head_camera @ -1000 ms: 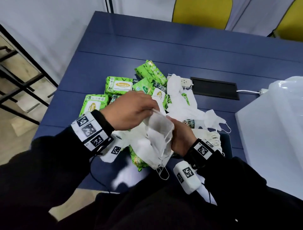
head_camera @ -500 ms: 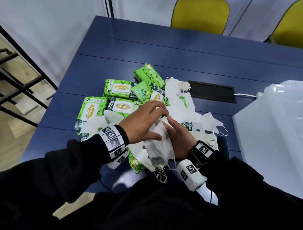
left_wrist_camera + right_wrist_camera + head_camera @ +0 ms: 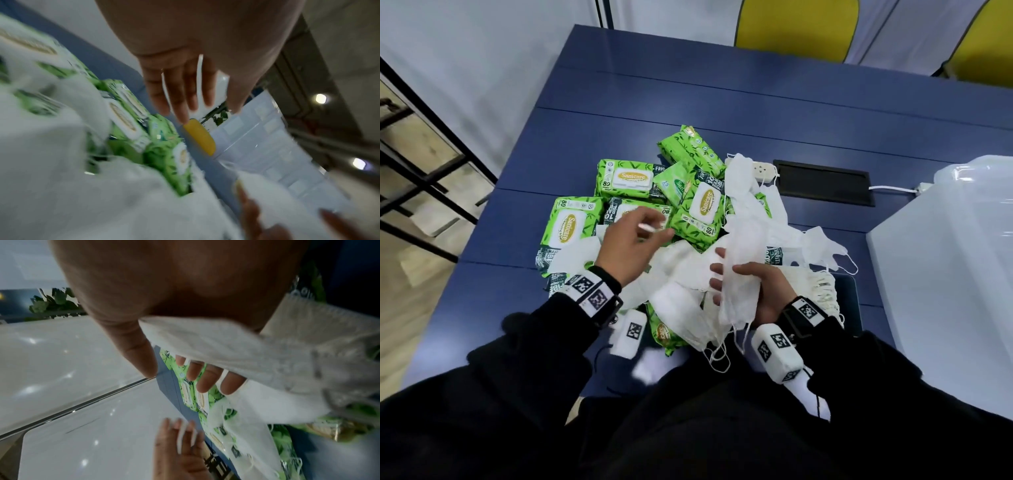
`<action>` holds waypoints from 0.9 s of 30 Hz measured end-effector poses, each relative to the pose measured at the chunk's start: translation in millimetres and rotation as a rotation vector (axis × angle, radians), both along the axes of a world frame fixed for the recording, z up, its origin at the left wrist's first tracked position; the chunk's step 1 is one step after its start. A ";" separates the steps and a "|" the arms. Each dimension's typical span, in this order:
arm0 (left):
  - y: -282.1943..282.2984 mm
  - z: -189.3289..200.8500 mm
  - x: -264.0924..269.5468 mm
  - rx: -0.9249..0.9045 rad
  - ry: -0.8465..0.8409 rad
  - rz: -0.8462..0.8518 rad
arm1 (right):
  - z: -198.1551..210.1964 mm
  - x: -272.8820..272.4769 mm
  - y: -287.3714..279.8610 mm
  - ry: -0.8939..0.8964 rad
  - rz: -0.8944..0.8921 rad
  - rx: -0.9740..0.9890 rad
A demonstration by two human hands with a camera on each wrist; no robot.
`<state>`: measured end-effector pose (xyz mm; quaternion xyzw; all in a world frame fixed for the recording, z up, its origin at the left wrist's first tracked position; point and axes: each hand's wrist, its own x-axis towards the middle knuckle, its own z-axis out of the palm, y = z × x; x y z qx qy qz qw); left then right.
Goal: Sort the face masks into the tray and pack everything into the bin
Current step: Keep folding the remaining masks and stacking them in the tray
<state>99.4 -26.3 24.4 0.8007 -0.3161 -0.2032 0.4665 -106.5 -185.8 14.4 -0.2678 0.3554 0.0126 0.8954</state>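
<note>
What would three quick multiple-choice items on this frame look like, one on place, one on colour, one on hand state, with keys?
1. Where does the clear plastic bin stand relative to the pile?
A. Right side of the table
B. Left side
C. On the floor

2. What colour are the wet wipe packs?
A. Blue
B. Green
C. Red

3. What is the right hand doing?
A. Resting flat on the table
B. Holding a wipe pack
C. Gripping white face masks

Key: 1 A, the bin fills the right edge of the head view. 2 B, leaf-print green wrappers. 3 C, thumb and fingers curl round the masks.
</note>
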 end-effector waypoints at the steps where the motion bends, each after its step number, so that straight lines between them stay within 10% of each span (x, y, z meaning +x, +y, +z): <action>1: 7.0 -10.8 4.6 0.148 -0.071 -0.045 | -1.5 -5.1 -3.8 0.017 -0.024 -0.015; 5: 27.7 -48.8 6.4 0.650 -0.282 -0.232 | -4.6 -19.8 -10.1 0.081 -0.078 -0.050; 10: 24.2 -61.5 -5.4 0.680 -0.163 -0.232 | -8.7 -23.1 -2.9 0.131 -0.090 -0.037; 19: 9.1 19.9 16.8 0.439 -0.015 -0.246 | -4.1 -20.6 5.3 0.166 -0.118 -0.184; 27: 5.5 86.0 14.9 -0.119 0.464 -0.076 | 15.0 -12.4 4.5 0.088 -0.088 -0.093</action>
